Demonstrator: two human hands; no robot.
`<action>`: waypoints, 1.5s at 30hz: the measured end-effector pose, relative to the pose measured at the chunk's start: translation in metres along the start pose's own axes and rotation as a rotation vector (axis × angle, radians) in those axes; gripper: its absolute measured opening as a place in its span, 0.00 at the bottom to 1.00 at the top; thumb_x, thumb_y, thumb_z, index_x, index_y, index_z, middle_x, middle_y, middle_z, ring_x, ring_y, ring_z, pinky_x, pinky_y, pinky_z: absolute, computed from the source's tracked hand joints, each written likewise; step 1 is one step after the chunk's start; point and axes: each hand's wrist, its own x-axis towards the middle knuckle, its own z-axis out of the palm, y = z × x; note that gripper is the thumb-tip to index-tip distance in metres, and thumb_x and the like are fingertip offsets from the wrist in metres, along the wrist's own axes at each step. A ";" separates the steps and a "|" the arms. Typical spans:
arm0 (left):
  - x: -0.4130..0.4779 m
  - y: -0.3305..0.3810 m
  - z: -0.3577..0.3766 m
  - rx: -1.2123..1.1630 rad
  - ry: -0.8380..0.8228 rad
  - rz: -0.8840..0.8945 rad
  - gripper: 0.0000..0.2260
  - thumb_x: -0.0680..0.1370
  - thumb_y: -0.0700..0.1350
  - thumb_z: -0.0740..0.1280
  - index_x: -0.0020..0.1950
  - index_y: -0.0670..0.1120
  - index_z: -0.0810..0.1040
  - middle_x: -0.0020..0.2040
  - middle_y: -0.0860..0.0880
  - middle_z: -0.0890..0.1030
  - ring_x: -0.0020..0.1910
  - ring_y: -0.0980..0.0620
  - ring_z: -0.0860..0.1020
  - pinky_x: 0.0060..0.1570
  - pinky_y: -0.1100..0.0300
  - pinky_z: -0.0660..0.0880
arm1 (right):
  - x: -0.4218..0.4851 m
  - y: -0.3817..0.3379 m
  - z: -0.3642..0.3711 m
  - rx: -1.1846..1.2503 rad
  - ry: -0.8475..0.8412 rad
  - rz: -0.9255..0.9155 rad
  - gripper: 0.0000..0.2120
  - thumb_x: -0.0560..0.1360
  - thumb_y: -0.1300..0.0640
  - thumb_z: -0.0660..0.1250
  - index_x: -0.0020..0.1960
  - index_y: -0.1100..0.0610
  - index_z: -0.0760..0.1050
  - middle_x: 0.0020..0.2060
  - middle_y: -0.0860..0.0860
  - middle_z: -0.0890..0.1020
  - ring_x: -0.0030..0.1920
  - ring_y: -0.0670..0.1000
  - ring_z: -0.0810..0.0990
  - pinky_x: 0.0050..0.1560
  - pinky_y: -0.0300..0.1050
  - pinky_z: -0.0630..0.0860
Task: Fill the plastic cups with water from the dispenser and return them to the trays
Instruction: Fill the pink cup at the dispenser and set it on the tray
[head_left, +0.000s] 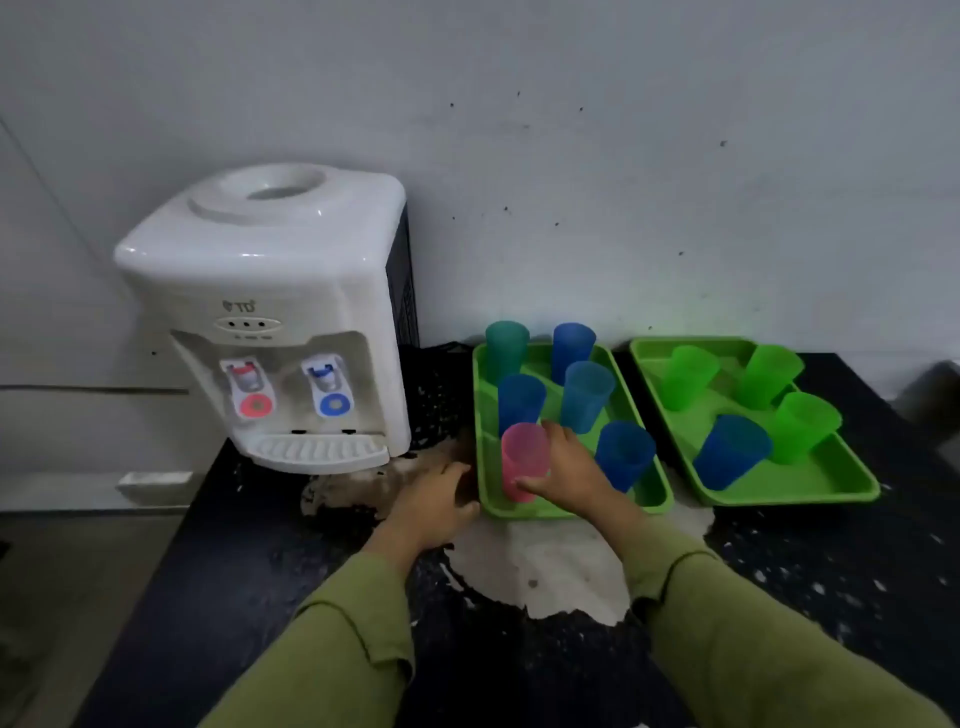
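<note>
A grey, speckled wall backs a dark counter (857, 597) worn to pale patches in front of you. At far left on it stands a white water dispenser (270, 291), with its red tap (248, 387) beside its blue tap (328, 384) above a slotted drip tray (317, 451).

Your left hand (436, 501), in an olive sleeve (332, 639), lies on the counter against the near-left rim of the left tray (652, 501). From this angle, it is unclear whether its fingers grip the rim or only touch it.

Six cups stand upright in that green tray. A teal cup (506, 348) and a blue cup (572, 351) are at the back. Another blue cup (521, 402) and a lighter blue cup (587, 395) are in the middle. In front, the pink cup (523, 457) stands in the near-left corner and a blue one (625, 454) to its right.

Your right hand (571, 467) is wrapped round the pink cup, with fingers over its far side and thumb across its lower front (the cup's base is on the tray floor).

Just beside this tray, and apart from it, the right tray (831, 488) holds four more cups. Three green cups (691, 374) sit along its back and right, and a dark blue cup (730, 452) stands at its near left.
</note>
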 end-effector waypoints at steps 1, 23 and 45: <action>0.001 -0.002 0.002 -0.006 -0.002 -0.026 0.27 0.76 0.54 0.63 0.72 0.48 0.62 0.71 0.45 0.68 0.69 0.46 0.66 0.66 0.51 0.67 | 0.002 0.001 0.000 0.003 0.012 0.016 0.38 0.64 0.46 0.75 0.66 0.60 0.63 0.60 0.57 0.72 0.60 0.57 0.71 0.55 0.47 0.69; -0.013 0.019 -0.014 -0.482 0.252 0.026 0.31 0.71 0.42 0.73 0.71 0.47 0.65 0.62 0.58 0.71 0.61 0.62 0.70 0.55 0.77 0.66 | -0.004 -0.024 -0.023 0.198 0.142 -0.146 0.38 0.65 0.43 0.75 0.68 0.58 0.65 0.59 0.54 0.69 0.57 0.51 0.71 0.59 0.41 0.68; -0.022 -0.127 -0.051 -0.798 0.295 -0.131 0.27 0.66 0.46 0.77 0.60 0.51 0.69 0.54 0.51 0.78 0.50 0.55 0.78 0.46 0.63 0.77 | 0.050 -0.163 0.035 0.356 0.052 -0.216 0.35 0.74 0.50 0.67 0.74 0.59 0.55 0.71 0.56 0.66 0.69 0.54 0.66 0.68 0.41 0.63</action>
